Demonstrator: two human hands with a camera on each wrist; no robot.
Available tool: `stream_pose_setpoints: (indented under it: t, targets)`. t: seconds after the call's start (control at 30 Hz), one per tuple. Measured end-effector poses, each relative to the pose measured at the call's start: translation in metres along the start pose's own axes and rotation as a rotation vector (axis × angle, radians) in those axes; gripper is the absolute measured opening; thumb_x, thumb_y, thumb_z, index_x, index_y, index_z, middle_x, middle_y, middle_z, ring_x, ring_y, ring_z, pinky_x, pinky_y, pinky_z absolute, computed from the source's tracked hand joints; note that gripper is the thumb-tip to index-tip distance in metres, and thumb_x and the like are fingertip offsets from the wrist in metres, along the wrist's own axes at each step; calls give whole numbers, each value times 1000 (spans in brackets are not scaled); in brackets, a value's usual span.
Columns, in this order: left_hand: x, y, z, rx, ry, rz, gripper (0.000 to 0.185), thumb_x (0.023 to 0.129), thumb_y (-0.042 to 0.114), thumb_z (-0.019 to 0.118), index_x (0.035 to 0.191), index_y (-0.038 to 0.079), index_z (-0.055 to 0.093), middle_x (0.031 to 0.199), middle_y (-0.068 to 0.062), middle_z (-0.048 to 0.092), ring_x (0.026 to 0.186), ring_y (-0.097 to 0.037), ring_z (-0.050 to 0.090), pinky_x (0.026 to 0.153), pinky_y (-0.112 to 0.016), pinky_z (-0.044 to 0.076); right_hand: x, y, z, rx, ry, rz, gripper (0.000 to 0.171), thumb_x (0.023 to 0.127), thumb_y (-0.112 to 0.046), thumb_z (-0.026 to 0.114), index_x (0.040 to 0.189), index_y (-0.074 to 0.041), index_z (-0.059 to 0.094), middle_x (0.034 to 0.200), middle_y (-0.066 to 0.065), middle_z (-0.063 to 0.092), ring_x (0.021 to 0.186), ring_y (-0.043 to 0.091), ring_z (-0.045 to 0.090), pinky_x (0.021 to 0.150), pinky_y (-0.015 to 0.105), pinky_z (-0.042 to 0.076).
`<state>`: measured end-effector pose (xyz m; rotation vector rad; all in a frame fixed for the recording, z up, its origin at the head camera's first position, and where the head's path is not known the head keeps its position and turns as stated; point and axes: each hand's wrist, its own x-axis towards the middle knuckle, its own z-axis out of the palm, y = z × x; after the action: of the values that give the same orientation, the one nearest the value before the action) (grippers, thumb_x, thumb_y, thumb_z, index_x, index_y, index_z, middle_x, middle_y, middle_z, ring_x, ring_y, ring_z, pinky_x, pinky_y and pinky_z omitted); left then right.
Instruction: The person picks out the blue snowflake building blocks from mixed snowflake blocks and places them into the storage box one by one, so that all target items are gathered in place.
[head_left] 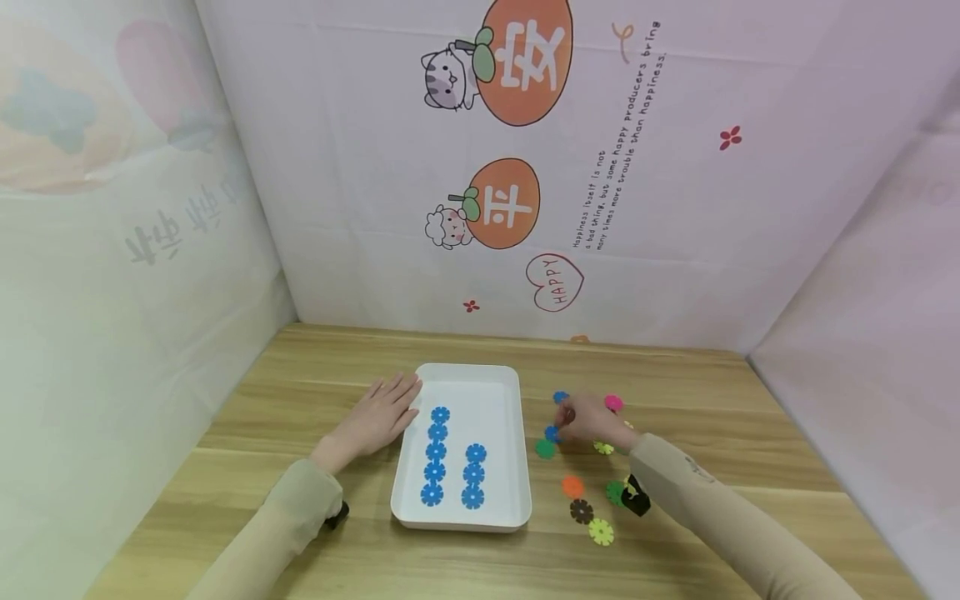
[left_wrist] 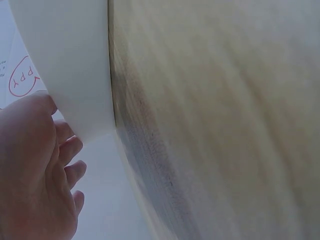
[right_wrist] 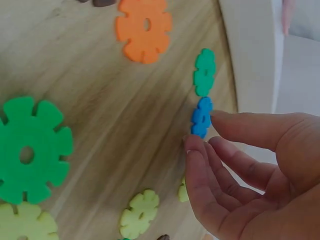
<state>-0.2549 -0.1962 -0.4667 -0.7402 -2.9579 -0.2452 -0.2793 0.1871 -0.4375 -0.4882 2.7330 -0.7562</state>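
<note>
A: Hands status?

B: Right hand [head_left: 592, 421] sits over the loose pile right of the tray. Thumb and fingertips [right_wrist: 196, 146] are closing on a blue snowflake disc [right_wrist: 202, 117]. They touch its edge, but I can't tell whether the pinch is set. Nothing else is in that hand.

A: Left?

B: Left hand [head_left: 378, 417] lies flat on the worktop [head_left: 300, 400], fingers straight, resting against the left wall of the white tray [head_left: 517, 392]. It holds nothing and looks like it's steadying the tray.

A: Where's the blue disc relative to the rest?

B: At the left edge of the pile, nearest the tray. A green disc [right_wrist: 204, 72] lies just beside it on the near side, close to touching. An orange disc [head_left: 573, 487], a brown one [head_left: 581, 511] and a yellow-green one [head_left: 601, 531] lie nearer the person. A pink one [head_left: 613, 403] and another blue [head_left: 560, 397] are at the far side.

A: Tray contents?

B: Two columns of blue discs [head_left: 435, 454], the left column longer than the right [head_left: 473, 475].

A: Tips for the grab?

B: My judgement: pinch the rim between the notches and lift straight up so the green neighbour doesn't drag along. Keep the left hand planted so the tray can't slide.
</note>
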Motion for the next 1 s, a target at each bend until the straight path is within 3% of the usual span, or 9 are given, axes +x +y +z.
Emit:
stream_pose_setpoints:
  t: [0.37,0.83,1.0]
  targets:
    - [1,-2,2,9,0,-1,56,107,36,37,155,7,32,163,-13,30,151,-37,27,123,-59,22,5,1,6,-56,18,14,23,75,-12,83,89,-2,68,86,8,70,78,16,62,67,27,53]
    - [1,-1,0,-9,7,8,56,107,34,41,154,5,33,162,-14,31,151,-37,29,122,-59,23,5,2,9,-3,15,22,25,75,-9,83,85,-1,61,80,4,63,73,14,54,64,24,45]
    - [1,-1,0,-12,5,12,58,107,37,39,155,7,31,163,-13,29,151,-36,28,123,-59,21,4,0,7,24,10,36,19,80,-6,78,88,-1,61,84,5,64,72,14,56,62,23,48]
